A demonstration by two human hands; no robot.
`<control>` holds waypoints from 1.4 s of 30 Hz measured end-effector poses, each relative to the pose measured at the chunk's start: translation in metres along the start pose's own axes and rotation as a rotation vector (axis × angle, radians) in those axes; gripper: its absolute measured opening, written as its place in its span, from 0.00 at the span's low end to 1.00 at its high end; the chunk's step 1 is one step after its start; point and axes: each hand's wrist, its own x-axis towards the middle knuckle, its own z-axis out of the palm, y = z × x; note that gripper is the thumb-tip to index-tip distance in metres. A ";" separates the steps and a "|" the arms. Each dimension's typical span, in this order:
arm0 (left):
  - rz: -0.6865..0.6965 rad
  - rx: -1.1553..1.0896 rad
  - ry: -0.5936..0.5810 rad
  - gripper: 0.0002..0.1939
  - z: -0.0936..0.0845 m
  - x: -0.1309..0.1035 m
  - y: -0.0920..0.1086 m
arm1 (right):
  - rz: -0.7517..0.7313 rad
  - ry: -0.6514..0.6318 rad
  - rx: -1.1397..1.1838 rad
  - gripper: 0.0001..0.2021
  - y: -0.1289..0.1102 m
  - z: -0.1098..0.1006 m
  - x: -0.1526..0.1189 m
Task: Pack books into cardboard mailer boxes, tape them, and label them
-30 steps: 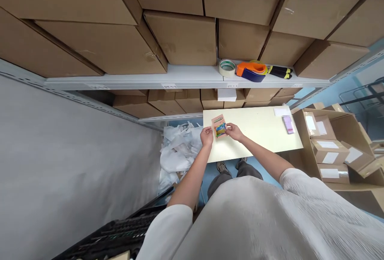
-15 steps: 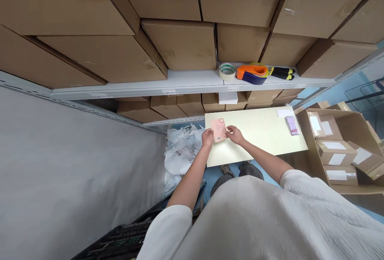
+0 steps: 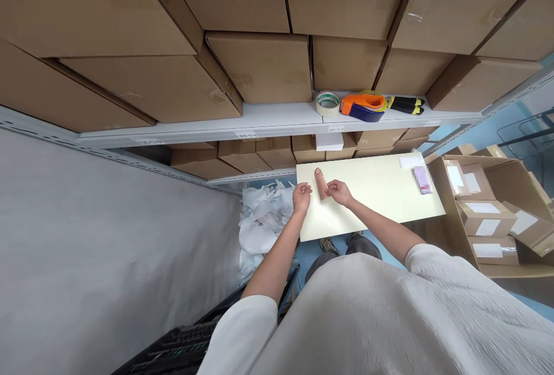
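Note:
A small pink card (image 3: 321,184) is pinched at its right edge by my right hand (image 3: 340,191), above the cream board. It is turned partly edge-on, so it looks narrow and slightly curved, with part of a red outline at its top end. To its left, my left hand (image 3: 302,195) is apart from the card, its fingers loosely curled and nothing visible in them. At the board's far right lies a purple item (image 3: 421,180), its surface blurred, below a white slip (image 3: 411,161).
Beneath both hands stretches the cream board (image 3: 372,190). The shelf (image 3: 281,112) beyond carries a tape roll (image 3: 328,104), an orange tape dispenser (image 3: 363,105) and black-yellow handled tools (image 3: 405,105). White crumpled material (image 3: 262,225) lies left; a large carton (image 3: 459,231) holding labelled boxes stands right.
My left hand has let go of the pink card. The card, which faced me flat with its barcode showing, has turned partly edge-on in my right hand.

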 end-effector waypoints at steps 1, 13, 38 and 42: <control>-0.029 -0.031 -0.056 0.11 0.003 -0.003 0.002 | -0.035 0.003 -0.043 0.07 -0.001 0.002 -0.002; -0.220 -0.239 -0.114 0.11 0.003 -0.013 0.015 | -0.368 0.111 -0.504 0.07 0.005 0.004 -0.020; 0.349 1.181 -0.704 0.35 -0.028 -0.053 -0.072 | -0.172 -0.130 -1.076 0.26 0.072 0.015 -0.019; 0.337 1.279 -0.728 0.39 -0.032 -0.052 -0.072 | -0.224 -0.304 -1.241 0.34 0.067 0.015 -0.027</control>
